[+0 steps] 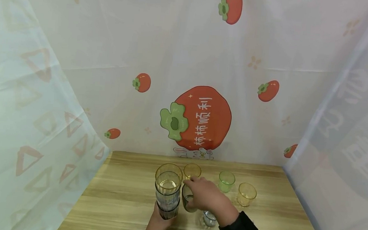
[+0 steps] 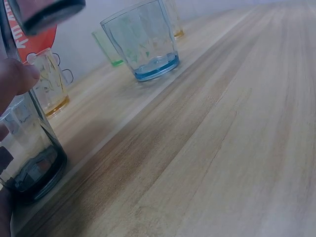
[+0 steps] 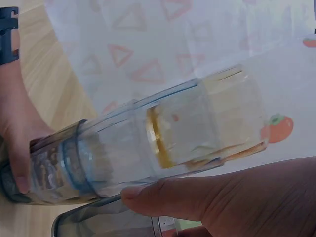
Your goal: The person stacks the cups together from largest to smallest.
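Observation:
My left hand (image 1: 160, 222) grips the bottom of a tall stack of nested glasses (image 1: 168, 191). The top glass is amber, bluish clear ones sit below it, and a dark grey glass (image 2: 37, 170) forms the base. Right beside the stack, my right hand (image 1: 203, 195) holds a separate dark grey glass (image 1: 187, 199) by its side. In the right wrist view its thumb (image 3: 168, 197) lies along that glass's rim, close to the stack. The left wrist view shows this glass's base (image 2: 54, 15) raised above the table.
Behind the right hand stands an amber glass (image 1: 192, 169). A green glass (image 1: 226, 182) and another amber glass (image 1: 247, 194) are to the right. One blue-based clear glass (image 1: 210, 219) stands under the right forearm. Printed cloth (image 1: 113, 36) encloses the wooden table (image 1: 120, 181) at back and sides.

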The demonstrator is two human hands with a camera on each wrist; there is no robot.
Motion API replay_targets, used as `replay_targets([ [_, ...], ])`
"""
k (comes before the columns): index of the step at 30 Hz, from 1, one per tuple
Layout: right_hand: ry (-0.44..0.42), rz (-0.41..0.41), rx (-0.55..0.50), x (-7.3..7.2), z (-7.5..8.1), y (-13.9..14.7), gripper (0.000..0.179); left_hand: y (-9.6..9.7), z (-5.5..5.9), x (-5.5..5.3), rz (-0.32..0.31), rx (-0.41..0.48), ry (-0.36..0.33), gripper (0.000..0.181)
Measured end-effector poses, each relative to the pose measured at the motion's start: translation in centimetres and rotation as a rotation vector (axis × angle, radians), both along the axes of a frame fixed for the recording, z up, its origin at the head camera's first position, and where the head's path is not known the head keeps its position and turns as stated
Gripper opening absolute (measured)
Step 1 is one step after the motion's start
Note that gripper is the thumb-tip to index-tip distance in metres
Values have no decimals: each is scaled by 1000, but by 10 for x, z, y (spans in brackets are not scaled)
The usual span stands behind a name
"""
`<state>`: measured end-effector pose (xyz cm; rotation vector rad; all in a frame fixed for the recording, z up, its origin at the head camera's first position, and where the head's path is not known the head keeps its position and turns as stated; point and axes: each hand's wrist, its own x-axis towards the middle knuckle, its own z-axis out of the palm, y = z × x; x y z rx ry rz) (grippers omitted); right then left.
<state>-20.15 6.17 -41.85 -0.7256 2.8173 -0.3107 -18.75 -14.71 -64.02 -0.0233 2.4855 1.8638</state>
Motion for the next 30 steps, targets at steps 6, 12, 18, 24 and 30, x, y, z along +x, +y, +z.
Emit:
replay_targets([
  [6, 54, 0, -67, 3, 19, 3, 72, -1, 0, 0, -1, -11, -20, 103],
  [12, 154, -26, -131, 3, 35, 9, 68, 0, -1, 1, -4, -10, -23, 101],
  [18, 255, -57, -196, 5, 56, 13, 68, 1, -2, 2, -4, -10, -2, 99],
  [24, 360, -89, -254, 11, 77, 14, 73, 3, 2, 4, 33, -2, -21, 101],
  [30, 381, -125, -360, 15, 96, 10, 86, 3, 1, 3, 32, 48, -66, 104],
])
